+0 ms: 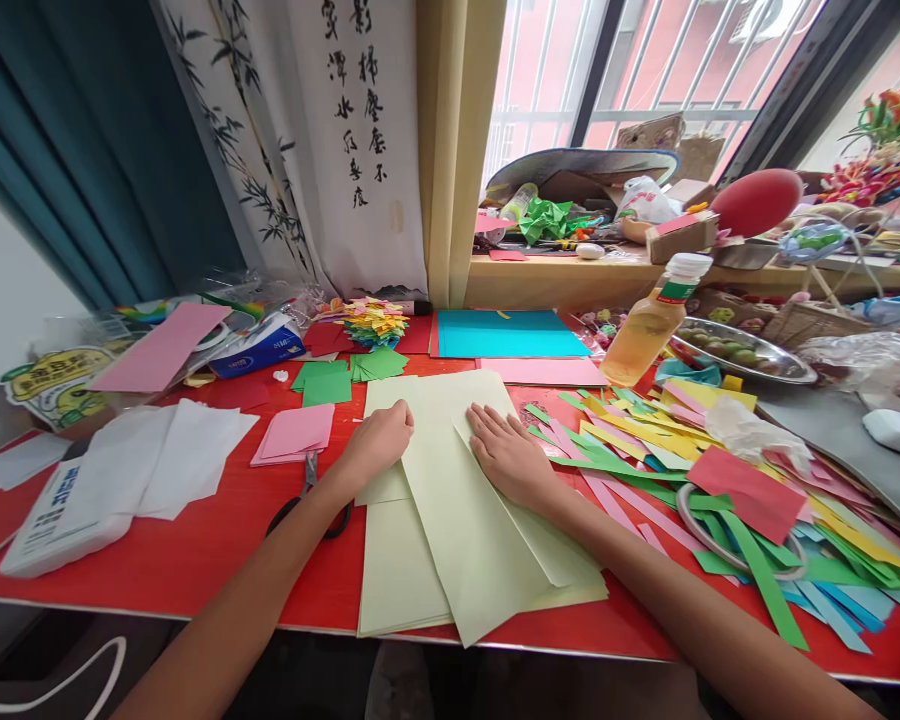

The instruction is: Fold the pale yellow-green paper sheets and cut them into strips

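Note:
A pale green sheet of paper point(465, 530) lies at an angle over a stack of like sheets point(397, 570) at the front of the red table. Its right side is folded over as a long flap. Flat on this fold rests my right hand point(511, 458), fingers stretched out. My left hand point(381, 437) is closed at the sheet's upper left edge; its fingertips are hidden. Under my left forearm lie black-handled scissors point(311, 470), next to a pile of pink paper squares point(292, 435).
Cut paper strips point(645, 440) in several colours cover the right side. A bottle of amber liquid point(645, 330) stands behind them, near a metal dish of green fruit point(746, 350). Green squares point(326, 385), blue sheets point(506, 333) and a white tissue pack point(67, 520) lie around.

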Demonstrator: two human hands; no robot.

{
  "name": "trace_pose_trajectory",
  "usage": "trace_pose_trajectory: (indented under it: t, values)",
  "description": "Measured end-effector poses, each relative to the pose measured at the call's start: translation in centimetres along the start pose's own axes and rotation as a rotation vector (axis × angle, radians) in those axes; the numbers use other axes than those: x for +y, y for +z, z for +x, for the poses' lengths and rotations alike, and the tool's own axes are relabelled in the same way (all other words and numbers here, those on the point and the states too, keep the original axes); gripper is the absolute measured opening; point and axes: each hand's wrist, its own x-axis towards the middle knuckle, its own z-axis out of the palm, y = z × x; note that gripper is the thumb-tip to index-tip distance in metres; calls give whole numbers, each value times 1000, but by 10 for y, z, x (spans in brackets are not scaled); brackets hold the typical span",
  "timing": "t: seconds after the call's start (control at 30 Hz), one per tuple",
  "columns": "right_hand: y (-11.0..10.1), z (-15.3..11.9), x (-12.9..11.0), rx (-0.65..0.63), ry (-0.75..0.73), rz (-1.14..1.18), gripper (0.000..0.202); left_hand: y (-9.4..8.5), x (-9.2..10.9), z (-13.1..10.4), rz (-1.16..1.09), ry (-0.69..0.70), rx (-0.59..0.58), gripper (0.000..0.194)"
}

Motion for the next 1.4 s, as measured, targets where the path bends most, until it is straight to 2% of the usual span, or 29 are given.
trace_pose_trajectory:
  t: [0.57,1.27,1.4]
  values:
    - [1,2,2,-9,1,6,53,-3,2,-2,-12,-28,-38,9]
    - [1,2,7,9,-17,50,54,-3,5,2,55,-49,-16,11]
    - [-3,-1,9,27,-152,129,54,-3,9,1,5,-44,-18,22]
